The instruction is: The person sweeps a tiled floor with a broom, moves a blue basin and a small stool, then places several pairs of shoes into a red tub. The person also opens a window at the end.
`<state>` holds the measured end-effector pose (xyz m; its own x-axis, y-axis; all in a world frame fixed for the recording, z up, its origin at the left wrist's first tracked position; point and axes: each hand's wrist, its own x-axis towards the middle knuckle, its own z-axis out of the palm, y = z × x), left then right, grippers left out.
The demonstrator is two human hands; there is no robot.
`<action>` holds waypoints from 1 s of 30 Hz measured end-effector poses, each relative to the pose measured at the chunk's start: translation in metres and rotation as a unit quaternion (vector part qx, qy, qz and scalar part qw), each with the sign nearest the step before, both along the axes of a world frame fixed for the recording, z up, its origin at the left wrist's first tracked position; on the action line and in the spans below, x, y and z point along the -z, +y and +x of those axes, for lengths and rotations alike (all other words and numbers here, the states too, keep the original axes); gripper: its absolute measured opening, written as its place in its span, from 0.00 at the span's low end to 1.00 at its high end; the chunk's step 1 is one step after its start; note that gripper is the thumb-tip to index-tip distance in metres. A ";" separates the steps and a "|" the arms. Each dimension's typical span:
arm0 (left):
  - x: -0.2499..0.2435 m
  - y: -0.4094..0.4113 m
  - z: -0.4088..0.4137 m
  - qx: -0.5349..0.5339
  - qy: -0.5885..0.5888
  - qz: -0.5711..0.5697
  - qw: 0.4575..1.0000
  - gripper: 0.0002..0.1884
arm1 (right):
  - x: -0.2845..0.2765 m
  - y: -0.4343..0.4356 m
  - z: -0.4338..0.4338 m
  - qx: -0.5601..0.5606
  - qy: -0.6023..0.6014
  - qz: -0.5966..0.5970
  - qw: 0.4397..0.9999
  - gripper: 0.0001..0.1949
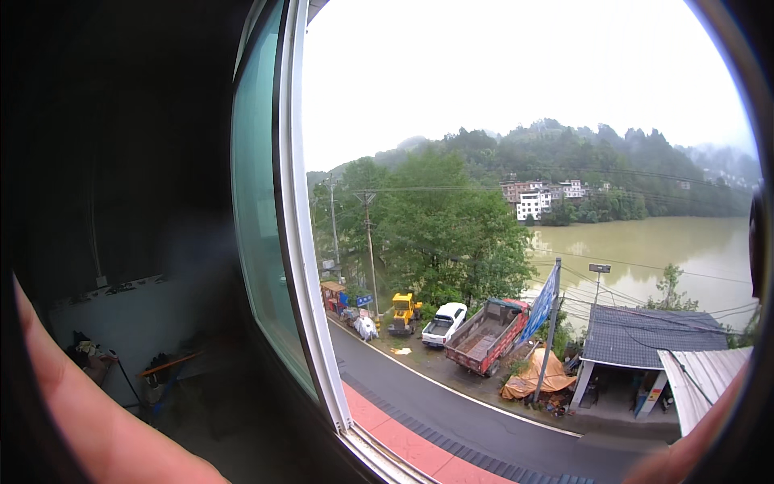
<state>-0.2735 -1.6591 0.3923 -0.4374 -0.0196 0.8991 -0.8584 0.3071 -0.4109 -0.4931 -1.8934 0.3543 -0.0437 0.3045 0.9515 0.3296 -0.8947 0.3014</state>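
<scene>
Part of my left hand [109, 423] shows very large and close at the lower left rim of the view. At the lower right rim, a blurred part of my right hand [689, 451] shows just as close. The fingertips of both hands are hidden, and whether they hold anything cannot be seen. Between them stands a window with a white metal frame [302, 242] and a greenish sliding glass pane [257, 230] at its left. Its lower track [384, 455] runs along the bottom. Through the opening appear a road, vehicles, trees and a river.
Inside the dark room, a small table with an orange edge [169, 365] stands at the lower left. Outside and below are a red dump truck [487, 339], a white pickup [444, 325], a yellow loader [404, 313] and a grey-roofed shed [656, 330].
</scene>
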 end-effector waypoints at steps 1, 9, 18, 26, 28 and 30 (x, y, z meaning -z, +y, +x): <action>0.006 -0.006 0.001 -0.007 -0.004 -0.002 1.000 0.25 | 0.003 -0.007 0.007 -0.014 0.003 0.000 1.000 0.21; 0.024 -0.050 0.042 -0.048 0.000 0.023 0.999 0.23 | 0.016 -0.063 0.080 -0.089 0.024 0.013 0.996 0.17; 0.087 -0.077 0.096 -0.098 0.149 0.089 0.980 0.21 | 0.079 -0.078 0.185 -0.163 0.341 0.180 0.908 0.14; 0.254 -0.116 0.155 -0.253 0.424 0.207 0.844 0.17 | 0.211 -0.071 0.274 0.040 0.583 -0.027 0.811 0.13; 0.270 -0.127 0.158 -0.258 0.446 0.219 0.829 0.16 | 0.218 -0.073 0.287 0.042 0.612 -0.003 0.789 0.14; 0.284 -0.132 0.161 -0.258 0.466 0.240 0.811 0.15 | 0.220 -0.068 0.296 0.032 0.638 0.001 0.769 0.10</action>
<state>-0.1121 -1.7915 0.1080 0.6066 -0.4297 0.6689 -0.7925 -0.2599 0.5517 -0.1968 -1.9611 0.1347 0.9415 0.2652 0.2078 0.3108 -0.9218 -0.2318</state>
